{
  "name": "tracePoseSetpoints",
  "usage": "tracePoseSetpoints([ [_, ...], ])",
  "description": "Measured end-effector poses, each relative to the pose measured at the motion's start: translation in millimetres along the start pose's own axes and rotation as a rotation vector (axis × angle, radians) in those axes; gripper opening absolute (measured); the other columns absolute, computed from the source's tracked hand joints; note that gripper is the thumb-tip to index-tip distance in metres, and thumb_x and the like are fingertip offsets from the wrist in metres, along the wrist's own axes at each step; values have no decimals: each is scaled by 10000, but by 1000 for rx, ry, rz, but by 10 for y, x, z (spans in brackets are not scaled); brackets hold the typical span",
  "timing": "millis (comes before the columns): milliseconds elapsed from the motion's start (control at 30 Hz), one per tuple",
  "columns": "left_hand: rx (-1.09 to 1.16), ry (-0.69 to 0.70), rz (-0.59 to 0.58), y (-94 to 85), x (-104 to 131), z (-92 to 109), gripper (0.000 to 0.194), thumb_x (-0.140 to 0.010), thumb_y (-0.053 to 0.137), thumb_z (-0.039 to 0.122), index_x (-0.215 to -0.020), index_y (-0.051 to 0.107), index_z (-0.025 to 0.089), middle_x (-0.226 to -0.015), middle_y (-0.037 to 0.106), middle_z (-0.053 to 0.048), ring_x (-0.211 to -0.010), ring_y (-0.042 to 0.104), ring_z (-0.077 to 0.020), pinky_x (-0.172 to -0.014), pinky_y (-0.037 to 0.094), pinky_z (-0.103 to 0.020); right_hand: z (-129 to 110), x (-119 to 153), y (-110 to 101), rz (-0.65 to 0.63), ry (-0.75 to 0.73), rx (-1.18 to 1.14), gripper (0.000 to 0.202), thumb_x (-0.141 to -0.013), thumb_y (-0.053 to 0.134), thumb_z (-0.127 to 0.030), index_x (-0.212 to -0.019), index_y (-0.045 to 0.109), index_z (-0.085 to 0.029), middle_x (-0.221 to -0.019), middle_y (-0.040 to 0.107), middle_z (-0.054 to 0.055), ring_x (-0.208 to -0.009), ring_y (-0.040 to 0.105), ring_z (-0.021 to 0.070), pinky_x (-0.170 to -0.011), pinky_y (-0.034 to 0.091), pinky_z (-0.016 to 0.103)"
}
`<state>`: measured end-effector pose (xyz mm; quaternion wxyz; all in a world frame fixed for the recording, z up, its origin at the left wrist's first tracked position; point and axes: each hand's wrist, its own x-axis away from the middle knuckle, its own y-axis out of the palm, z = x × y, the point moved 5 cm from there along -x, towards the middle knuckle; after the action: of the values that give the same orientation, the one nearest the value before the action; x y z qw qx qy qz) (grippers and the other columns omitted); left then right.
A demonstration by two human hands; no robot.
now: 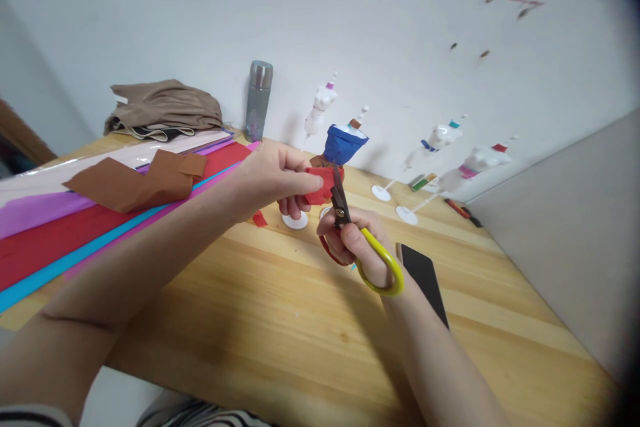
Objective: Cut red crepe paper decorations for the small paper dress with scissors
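"Red piece (pixel 319 195) up in front of me, above the middle of the table (pixel 250 307), on the near side of the little dummy (pixel 351 130) wearing blue cloth (pixel 345 147)."

"Which hand has it?"

"My left hand (pixel 281 175) pinches it, thumb on top and fingers curled beneath. My right hand (pixel 369 240) is wrapped round the scissors (pixel 341 212), whose blades (pixel 339 197) stand at its right edge. Whether they have bitten in, I can't tell. My hands are near each other, each closed on its own thing."

"Paper or cloth?"

"I can't tell. It looks thin, so I'd judge it light and soft, likely to crease and to flop when the blades push on it. I doubt it's slippery, though it might tear under a hard tug."

"So where's the best hold?"

"Close to the edge by the blades, I'd say: a short free bit should bend less than a long one. Flat under the thumb, no hard pull, fingertips clear of the cut."

"And that red bit on the table?"

"A small scrap (pixel 259 219), left of the round white stand (pixel 296 223), apart from my fingers."
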<state>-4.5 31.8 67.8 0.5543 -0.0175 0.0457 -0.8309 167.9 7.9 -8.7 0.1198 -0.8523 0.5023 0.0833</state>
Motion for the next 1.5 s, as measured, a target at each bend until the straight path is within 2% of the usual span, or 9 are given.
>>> tracePoseSetpoints([
  [500, -14, 0, 20, -21, 5, 16, 216, -722, 671, 123, -511, 629, 141, -435, 619, -16, -438, 647, -136, -387, 453, -164, -30, -11, 11, 1, -13, 23, 485, -932, 638, -688, -882, 641, -206, -515, 340, -99, -398, 273, 85, -399, 208, 248],
  [667, -26, -20, 32, -31, -5, 0, 199, -704, 683, 128, -513, 629, 139, -460, 636, -22, -451, 639, -133, -438, 513, -188, -29, -1, 8, -21, -15, 20, 461, -950, 637, -663, -884, 638, -207, -524, 346, -94, -406, 278, 87, -399, 209, 248],
  [800, -24, 14, 45, -38, -9, 12, 198, -694, 683, 139, -504, 623, 139, -461, 627, -15, -428, 605, -118, -450, 526, -201, -37, 2, 15, -31, -26, 9, 462, -952, 640, -660, -868, 631, -206, -527, 346, -94, -408, 279, 84, -398, 206, 244],
  [1033, -54, 23, 73, -38, 6, 49, 248, -712, 658, 95, -476, 596, 140, -435, 601, 5, -367, 519, -70, -410, 460, -160, -35, -1, 22, -33, -25, -13, 465, -950, 647, -659, -875, 642, -200, -535, 342, -96, -406, 280, 79, -391, 209, 241],
  [1200, -47, 13, 75, -52, 0, 42, 282, -758, 661, 74, -488, 612, 141, -464, 635, 5, -404, 570, -77, -430, 461, -153, -38, -7, 25, -24, -15, -11, 482, -939, 652, -674, -875, 651, -196, -539, 334, -95, -405, 273, 76, -391, 196, 240],
  [1333, -14, 31, 90, -59, -4, 52, 326, -789, 643, 42, -480, 605, 140, -421, 601, 15, -391, 558, -72, -414, 429, -142, -25, -10, 28, -31, -10, -16, 475, -940, 658, -666, -882, 655, -195, -536, 343, -96, -408, 282, 76, -392, 204, 236],
  [1500, -21, 43, 113, -76, -13, 46, 285, -792, 673, 70, -519, 627, 139, -437, 606, 13, -398, 560, -80, -435, 449, -163, -22, -18, 36, -35, -5, -15, 476, -938, 658, -667, -885, 655, -194, -531, 347, -98, -401, 277, 72, -390, 211, 233],
])
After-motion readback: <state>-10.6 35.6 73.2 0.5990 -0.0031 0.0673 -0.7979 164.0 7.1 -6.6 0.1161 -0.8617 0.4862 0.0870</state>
